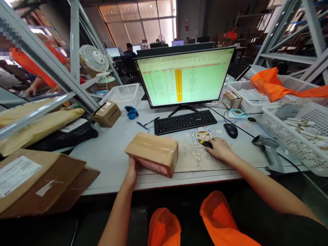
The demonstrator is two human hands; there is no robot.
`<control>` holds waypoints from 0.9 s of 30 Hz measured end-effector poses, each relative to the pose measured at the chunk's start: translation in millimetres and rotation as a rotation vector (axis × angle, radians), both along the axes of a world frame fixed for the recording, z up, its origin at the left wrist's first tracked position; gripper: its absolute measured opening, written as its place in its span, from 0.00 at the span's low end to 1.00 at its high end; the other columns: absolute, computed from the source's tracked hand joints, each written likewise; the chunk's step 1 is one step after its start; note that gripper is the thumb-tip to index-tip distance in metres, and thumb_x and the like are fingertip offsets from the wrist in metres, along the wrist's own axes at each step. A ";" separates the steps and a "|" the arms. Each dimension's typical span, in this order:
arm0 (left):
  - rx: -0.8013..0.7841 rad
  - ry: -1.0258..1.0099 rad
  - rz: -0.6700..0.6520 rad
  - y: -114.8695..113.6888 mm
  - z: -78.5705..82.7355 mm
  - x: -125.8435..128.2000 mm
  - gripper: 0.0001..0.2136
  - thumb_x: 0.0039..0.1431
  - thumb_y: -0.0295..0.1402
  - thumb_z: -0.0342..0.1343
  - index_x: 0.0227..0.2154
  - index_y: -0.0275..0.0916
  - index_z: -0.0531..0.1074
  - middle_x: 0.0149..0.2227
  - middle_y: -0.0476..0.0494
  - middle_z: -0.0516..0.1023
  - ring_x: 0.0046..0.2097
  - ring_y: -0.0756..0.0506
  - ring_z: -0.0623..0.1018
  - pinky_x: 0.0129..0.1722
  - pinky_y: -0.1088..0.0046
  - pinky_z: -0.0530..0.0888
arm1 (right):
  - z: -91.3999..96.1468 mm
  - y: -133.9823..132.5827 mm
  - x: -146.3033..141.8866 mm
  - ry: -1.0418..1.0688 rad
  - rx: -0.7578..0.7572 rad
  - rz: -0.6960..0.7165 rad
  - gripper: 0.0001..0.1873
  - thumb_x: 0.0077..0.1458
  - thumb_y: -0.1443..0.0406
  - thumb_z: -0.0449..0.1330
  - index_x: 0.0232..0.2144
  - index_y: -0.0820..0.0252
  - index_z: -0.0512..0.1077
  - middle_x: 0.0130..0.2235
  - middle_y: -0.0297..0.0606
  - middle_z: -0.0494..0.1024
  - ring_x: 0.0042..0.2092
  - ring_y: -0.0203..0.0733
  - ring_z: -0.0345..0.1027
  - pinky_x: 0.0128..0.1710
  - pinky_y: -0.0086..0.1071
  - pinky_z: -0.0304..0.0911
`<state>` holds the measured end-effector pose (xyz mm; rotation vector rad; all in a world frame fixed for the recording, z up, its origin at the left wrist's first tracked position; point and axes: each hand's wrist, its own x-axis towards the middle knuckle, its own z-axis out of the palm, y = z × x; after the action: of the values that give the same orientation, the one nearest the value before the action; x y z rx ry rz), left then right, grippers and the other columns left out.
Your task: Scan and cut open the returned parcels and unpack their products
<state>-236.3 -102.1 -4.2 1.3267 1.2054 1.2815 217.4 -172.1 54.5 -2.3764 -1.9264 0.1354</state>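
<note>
My left hand point(132, 172) grips the near left end of a taped cardboard box point(153, 147), which sits tilted at the front of the desk. Most of its fingers are hidden behind and under the box. To the right, my right hand point(220, 149) is closed on a black and yellow box cutter point(206, 144), low over the printed desk mat point(197, 160). The cutter points left, apart from the box. I cannot make out whether its blade is out.
Beyond the box stand a keyboard point(186, 122), a monitor point(184, 78) and a mouse point(230, 130). A barcode scanner point(269, 152) and white baskets point(294, 126) are at right. A small carton point(107, 113) and a blue tape dispenser point(132, 113) lie left; stacked parcels point(33, 181) border the desk.
</note>
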 end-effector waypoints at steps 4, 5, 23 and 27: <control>0.183 0.240 0.128 -3.0 13.7 30.2 0.41 0.66 0.65 0.44 0.70 0.39 0.57 0.73 0.28 0.57 0.77 0.33 0.50 0.75 0.47 0.46 | -26.6 -43.1 2.6 -0.013 0.138 0.014 0.21 0.68 0.63 0.53 0.57 0.70 0.72 0.53 0.57 0.75 0.56 0.59 0.69 0.57 0.50 0.62; 0.327 0.298 0.215 -11.6 20.7 38.9 0.40 0.67 0.62 0.46 0.70 0.39 0.54 0.74 0.27 0.54 0.77 0.32 0.48 0.75 0.45 0.45 | -29.3 -50.9 1.4 0.022 0.213 0.025 0.22 0.69 0.64 0.52 0.58 0.71 0.71 0.53 0.57 0.75 0.54 0.59 0.70 0.56 0.49 0.64; 0.959 0.853 -0.008 -84.4 91.2 88.4 0.25 0.63 0.35 0.60 0.62 0.37 0.71 0.59 0.30 0.79 0.64 0.32 0.75 0.70 0.45 0.61 | 26.7 -62.6 -85.6 0.190 0.702 0.829 0.20 0.70 0.60 0.56 0.59 0.65 0.72 0.46 0.49 0.77 0.43 0.47 0.73 0.43 0.40 0.73; 1.000 0.881 0.017 -84.0 91.8 93.0 0.27 0.59 0.36 0.65 0.61 0.35 0.71 0.57 0.28 0.80 0.63 0.30 0.76 0.69 0.44 0.61 | 28.3 -54.7 -81.5 0.133 0.753 0.874 0.20 0.69 0.61 0.57 0.58 0.65 0.73 0.45 0.49 0.77 0.43 0.47 0.72 0.42 0.39 0.70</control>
<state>-143.3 -186.1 87.6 2.8160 1.1128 1.4018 136.0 -226.8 82.8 -0.9730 -2.2466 -0.3180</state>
